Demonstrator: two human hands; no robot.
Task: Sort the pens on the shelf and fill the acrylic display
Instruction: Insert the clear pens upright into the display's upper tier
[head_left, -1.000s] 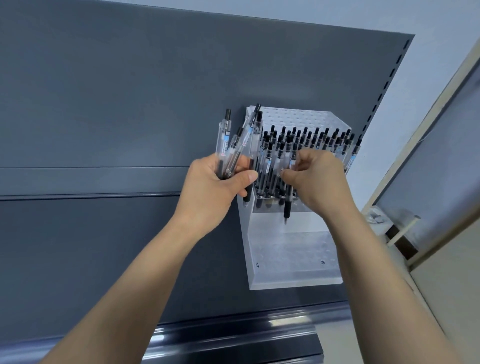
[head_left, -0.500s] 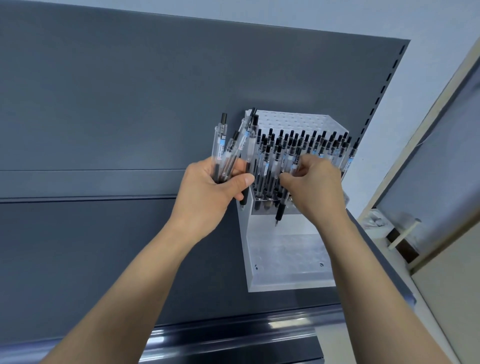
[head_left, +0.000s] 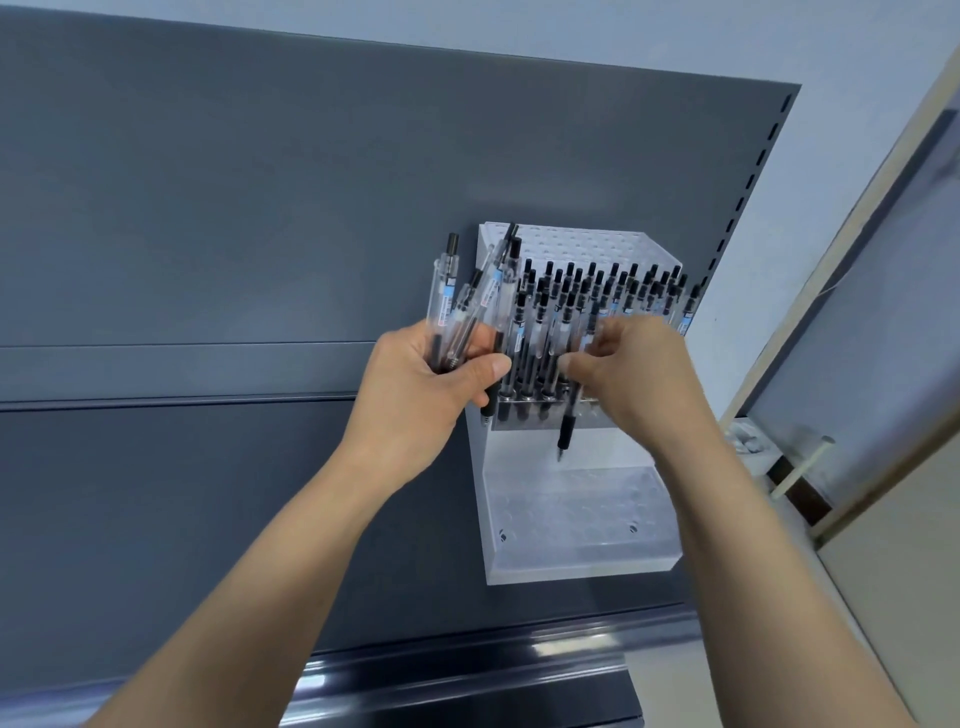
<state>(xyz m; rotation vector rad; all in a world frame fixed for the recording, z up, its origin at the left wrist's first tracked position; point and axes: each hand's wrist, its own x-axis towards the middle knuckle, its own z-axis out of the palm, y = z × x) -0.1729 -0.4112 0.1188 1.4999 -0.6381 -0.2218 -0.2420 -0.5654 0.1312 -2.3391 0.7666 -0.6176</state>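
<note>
Left hand (head_left: 426, 384) gripping pen bundle (head_left: 457, 306), right hand (head_left: 644, 374) pinching pen (head_left: 565, 428)

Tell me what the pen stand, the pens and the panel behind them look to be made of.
Clear perforated display stand: looks like glossy acrylic; you see through it, edges frosted white.
Clear-barrelled black pens: transparent hard plastic, ink tubes visible inside; the black lower sleeve may be matte rubber.
Dark grey back panel: probably painted sheet metal, smooth satin, slotted along its edge.

R hand (head_left: 644, 379) covers its grip on pen (head_left: 565, 423); L hand (head_left: 421, 395) hides its pens' (head_left: 467, 312) tips; labels (head_left: 445, 306) unreadable.
</note>
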